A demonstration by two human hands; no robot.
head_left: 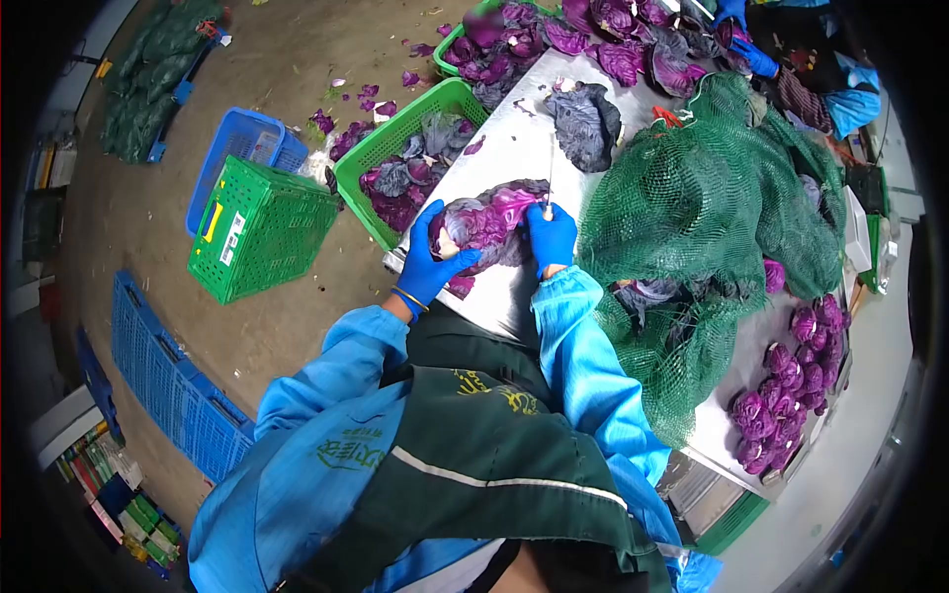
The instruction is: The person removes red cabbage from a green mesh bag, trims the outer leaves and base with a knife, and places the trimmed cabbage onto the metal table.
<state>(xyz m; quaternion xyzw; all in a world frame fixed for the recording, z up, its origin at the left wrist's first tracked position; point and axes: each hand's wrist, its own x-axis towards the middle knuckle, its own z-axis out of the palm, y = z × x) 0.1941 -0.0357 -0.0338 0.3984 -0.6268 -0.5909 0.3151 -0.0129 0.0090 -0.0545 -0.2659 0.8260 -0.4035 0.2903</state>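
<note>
Closest to the camera is the person's own body, in a dark green apron (474,465) over blue sleeves (583,366).

Past the sleeves, both hands wear blue gloves. The left hand (433,259) is wrapped around the near left side of a big purple cabbage (486,222), with its fingers curled under it. The right hand (551,237) is closed tight on a knife (550,178). Only the thin blade sticks up out of the fist; the handle is hidden inside the glove. The cabbage sits between the two hands, touching both, on the edge of a shiny metal table (514,148).

Just right of the knife hand is a big green net sack (712,198). What is inside it is hard to see through the mesh. Beyond the hands lies a dark loose cabbage leaf (585,124). Left of the holding hand, down on the floor, a green crate (400,138) holds purple leaves. A tipped green crate (259,229) and a blue crate (237,148) are farther left. At the far end of the table, another person's blue gloves (746,40) are partly cut off by the edge of the picture.
</note>
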